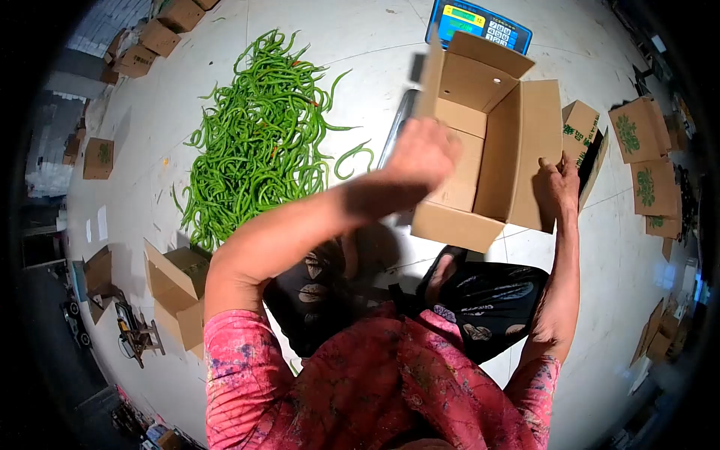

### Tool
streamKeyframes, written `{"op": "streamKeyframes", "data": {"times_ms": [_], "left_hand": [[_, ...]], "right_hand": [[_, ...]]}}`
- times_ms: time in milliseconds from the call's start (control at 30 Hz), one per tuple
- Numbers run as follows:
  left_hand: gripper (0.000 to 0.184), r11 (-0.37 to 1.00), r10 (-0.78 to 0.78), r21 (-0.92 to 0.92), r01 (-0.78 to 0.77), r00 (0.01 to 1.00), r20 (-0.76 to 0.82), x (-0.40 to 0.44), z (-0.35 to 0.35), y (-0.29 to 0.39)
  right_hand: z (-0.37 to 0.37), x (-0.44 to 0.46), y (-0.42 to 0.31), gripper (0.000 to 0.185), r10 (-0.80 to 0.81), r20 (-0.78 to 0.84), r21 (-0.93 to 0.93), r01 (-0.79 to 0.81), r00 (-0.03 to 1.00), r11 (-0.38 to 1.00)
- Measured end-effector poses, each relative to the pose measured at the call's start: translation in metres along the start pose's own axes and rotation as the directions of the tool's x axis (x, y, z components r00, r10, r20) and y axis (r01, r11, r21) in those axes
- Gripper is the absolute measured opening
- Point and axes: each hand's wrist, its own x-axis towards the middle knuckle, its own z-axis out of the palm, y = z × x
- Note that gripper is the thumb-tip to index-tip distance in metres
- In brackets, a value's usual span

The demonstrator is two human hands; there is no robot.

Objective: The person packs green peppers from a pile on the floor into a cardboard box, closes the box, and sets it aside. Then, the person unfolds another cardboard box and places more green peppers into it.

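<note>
Our left hand [424, 154] has its fingers curled together by the open box's [499, 154] left flap [430, 79]; blur hides whether they grip. Our right hand [561, 181], fingers slightly apart, meets its right flap [538, 142]; we cannot tell if it's clamped. The box stands between our hands, green chillies [255, 150] heaped left of it, a printed carton [581, 124] right, a blue scale display [480, 24] just beyond.

Scale [484, 25] partly behind box [499, 154]
</note>
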Motion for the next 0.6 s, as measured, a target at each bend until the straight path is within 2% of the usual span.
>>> {"op": "streamKeyframes", "data": {"times_ms": [33,67,133,167,233,267,300,333,367,433,467,500,567,600], "left_hand": [[0.047,0.983,-0.184,0.019,0.185,0.982,-0.035,0.002,0.014,-0.013],[0.054,0.951,-0.287,-0.114,0.286,0.958,0.013,0.0,0.025,-0.026],[0.07,0.812,-0.441,-0.351,0.466,0.884,0.153,-0.007,0.049,-0.048],[0.073,0.779,-0.454,-0.396,0.487,0.873,0.18,-0.009,0.066,-0.051],[0.081,0.705,-0.472,-0.479,0.523,0.85,0.234,-0.005,0.095,-0.052],[0.086,0.667,-0.423,-0.516,0.538,0.843,0.332,0.003,0.106,-0.052],[0.084,0.593,-0.415,-0.518,0.617,0.785,0.46,0.009,0.111,-0.047],[0.083,0.511,-0.397,-0.509,0.693,0.715,0.576,0.014,0.111,-0.041],[0.081,0.426,-0.365,-0.489,0.761,0.639,0.677,0.02,0.109,-0.035],[0.083,0.445,-0.358,-0.441,0.779,0.607,0.71,0.009,0.088,0.0],[0.087,0.439,-0.319,-0.451,0.777,0.604,0.731,0.003,0.079,0.007],[0.093,0.422,-0.244,-0.517,0.745,0.642,0.727,-0.003,0.071,0.008],[0.104,0.315,-0.008,-0.741,0.593,0.783,0.622,-0.017,0.054,-0.009],[0.111,0.241,0.044,-0.787,0.569,0.803,0.594,-0.027,0.049,-0.02]], "right_hand": [[0.005,0.004,0.004,0.048,-0.019,-0.008,0.077,0.02,1.0,0.997],[0.005,0.0,-0.009,0.047,0.014,-0.005,0.021,-0.014,1.0,1.0],[0.009,0.003,0.004,0.047,-0.065,-0.064,-0.121,0.056,0.996,0.991],[0.013,0.005,0.012,0.047,-0.107,-0.082,-0.194,0.09,0.991,0.977],[0.022,0.009,0.023,0.053,0.045,0.01,-0.217,-0.042,0.999,0.975],[0.027,0.009,0.029,0.056,0.125,0.033,-0.223,-0.114,0.992,0.968],[0.034,0.01,0.037,0.058,0.2,0.062,-0.236,-0.181,0.978,0.955],[0.037,0.013,0.065,0.069,0.06,0.187,-0.085,-0.044,0.981,0.995],[0.041,0.009,0.065,0.074,0.045,0.236,-0.121,-0.017,0.971,0.992],[0.06,0.006,0.073,0.072,0.181,0.311,-0.149,-0.141,0.933,0.979],[0.059,0.01,0.09,0.069,0.11,0.341,0.049,-0.134,0.934,0.99],[0.061,0.017,0.103,0.067,0.027,0.371,0.251,-0.128,0.928,0.959],[0.057,0.021,0.055,0.06,0.281,0.352,0.085,-0.329,0.893,0.941],[0.062,0.031,0.078,0.058,0.247,0.316,0.04,-0.273,0.916,0.961]]}}
